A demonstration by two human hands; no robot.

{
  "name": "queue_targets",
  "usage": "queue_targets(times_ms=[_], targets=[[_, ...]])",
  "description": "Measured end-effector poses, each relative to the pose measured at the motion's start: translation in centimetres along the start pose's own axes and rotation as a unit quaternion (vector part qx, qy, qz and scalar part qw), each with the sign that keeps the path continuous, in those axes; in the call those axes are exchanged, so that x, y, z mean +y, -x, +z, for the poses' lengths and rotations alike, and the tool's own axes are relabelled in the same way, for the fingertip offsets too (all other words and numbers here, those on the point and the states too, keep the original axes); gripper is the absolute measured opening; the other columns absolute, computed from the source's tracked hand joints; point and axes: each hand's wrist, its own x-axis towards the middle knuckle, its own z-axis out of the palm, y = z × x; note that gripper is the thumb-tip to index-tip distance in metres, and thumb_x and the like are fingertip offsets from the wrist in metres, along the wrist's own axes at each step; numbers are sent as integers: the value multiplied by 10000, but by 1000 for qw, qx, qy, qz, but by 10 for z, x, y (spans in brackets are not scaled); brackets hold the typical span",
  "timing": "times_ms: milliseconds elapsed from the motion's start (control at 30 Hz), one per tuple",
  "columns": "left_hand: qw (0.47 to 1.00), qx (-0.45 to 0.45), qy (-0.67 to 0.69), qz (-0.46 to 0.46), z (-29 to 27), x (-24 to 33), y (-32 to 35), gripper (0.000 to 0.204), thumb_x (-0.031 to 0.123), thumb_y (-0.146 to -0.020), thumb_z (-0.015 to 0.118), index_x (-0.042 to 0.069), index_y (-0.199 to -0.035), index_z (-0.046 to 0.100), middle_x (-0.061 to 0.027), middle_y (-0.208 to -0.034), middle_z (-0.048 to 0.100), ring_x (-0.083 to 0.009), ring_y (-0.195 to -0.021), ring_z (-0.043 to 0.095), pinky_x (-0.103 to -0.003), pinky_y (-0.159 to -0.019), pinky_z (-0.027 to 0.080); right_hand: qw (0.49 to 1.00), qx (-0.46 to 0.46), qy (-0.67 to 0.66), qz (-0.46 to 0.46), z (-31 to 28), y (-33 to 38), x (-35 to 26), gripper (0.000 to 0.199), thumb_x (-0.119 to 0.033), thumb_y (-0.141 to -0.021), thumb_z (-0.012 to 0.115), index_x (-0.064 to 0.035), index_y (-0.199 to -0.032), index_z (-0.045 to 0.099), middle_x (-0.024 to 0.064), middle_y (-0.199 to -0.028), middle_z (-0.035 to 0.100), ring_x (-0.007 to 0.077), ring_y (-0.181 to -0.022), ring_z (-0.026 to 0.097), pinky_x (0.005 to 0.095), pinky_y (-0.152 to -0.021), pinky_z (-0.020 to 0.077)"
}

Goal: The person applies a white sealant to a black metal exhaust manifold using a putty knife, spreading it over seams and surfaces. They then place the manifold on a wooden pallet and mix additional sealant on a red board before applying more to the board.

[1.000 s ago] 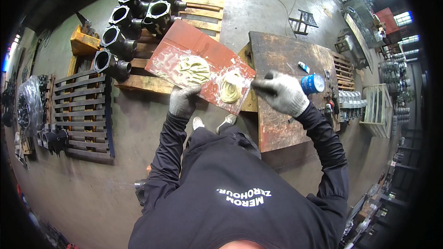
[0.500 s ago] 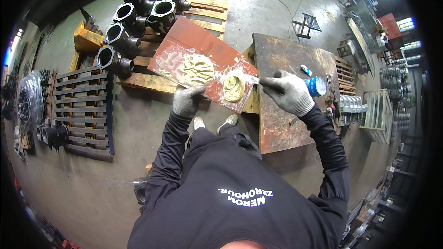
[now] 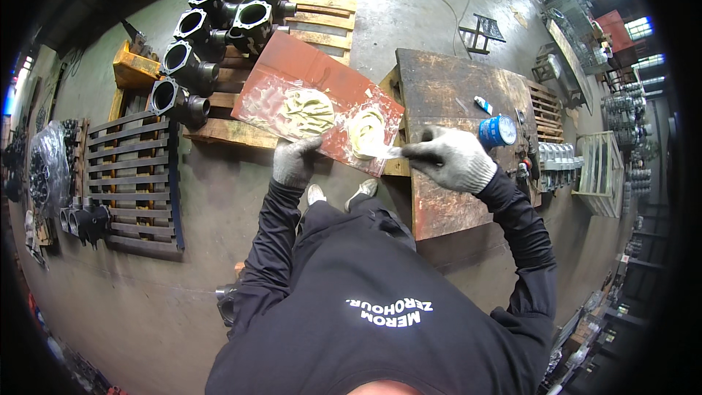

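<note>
A red metal plate (image 3: pixel 322 77) lies on a wooden pallet (image 3: pixel 219 132), smeared with two patches of pale yellowish paste (image 3: pixel 307 111). My left hand (image 3: pixel 294 161), in a grey glove, presses on the plate's near edge just below the larger patch. My right hand (image 3: pixel 452 159), also gloved, grips a flat putty knife (image 3: pixel 386 151) whose blade rests on the smaller paste patch (image 3: pixel 365 130) at the plate's right corner.
A rusty metal table (image 3: pixel 453 102) stands to the right, carrying a blue round tin (image 3: pixel 497 132) and a small tube (image 3: pixel 483 105). Several black cast cylinder housings (image 3: pixel 219 14) sit on the pallet's far left. A dark slatted pallet (image 3: pixel 131 183) lies on the floor at left.
My right hand has drawn the putty knife a little to the right and toward me over the smaller paste patch. My left hand has stayed on the plate's edge.
</note>
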Motion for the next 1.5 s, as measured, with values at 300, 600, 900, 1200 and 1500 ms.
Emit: queue_targets(times_ms=[300,600,900,1200,1500], targets=[[991,23,85,-98,7,-9,10,289,-98,-725,759,32,-980,804,-168,-1044,787,-319,-1019,761,-385,-906,598,999,36,7,3,1,1,3,220,-298,-936,769,-227,-1140,809,90,-883,661,295,-830,706,415,-714,572],[994,-13,-95,46,-5,2,-1,304,-108,-759,681,33,-997,806,-188,-1028,784,-345,-999,753,-400,-884,595,991,129,-22,-42,14,-8,3,207,-319,-947,760,-273,-1141,814,89,-853,635,305,-774,685,422,-680,557],[993,2,-104,50,-4,4,-4,289,-85,-746,701,29,-993,798,-181,-1056,783,-356,-1036,754,-424,-939,581,993,104,-1,50,2,18,11,225,-316,-936,761,-225,-1134,814,90,-879,655,289,-781,699,420,-668,556],[997,-12,-75,22,-2,2,-5,304,-79,-756,731,22,-1034,801,-174,-1119,779,-331,-1107,736,-405,-998,558,991,128,20,34,9,9,6,204,-280,-910,787,-208,-1100,810,89,-806,642,289,-736,692,407,-637,551],[912,49,358,-195,13,-9,3,310,-101,-846,672,-23,-1139,735,-139,-1183,741,-257,-1111,717,-362,-955,577,993,116,13,20,9,20,0,247,-289,-907,791,-226,-1145,799,97,-906,674,290,-777,707,400,-671,567]])
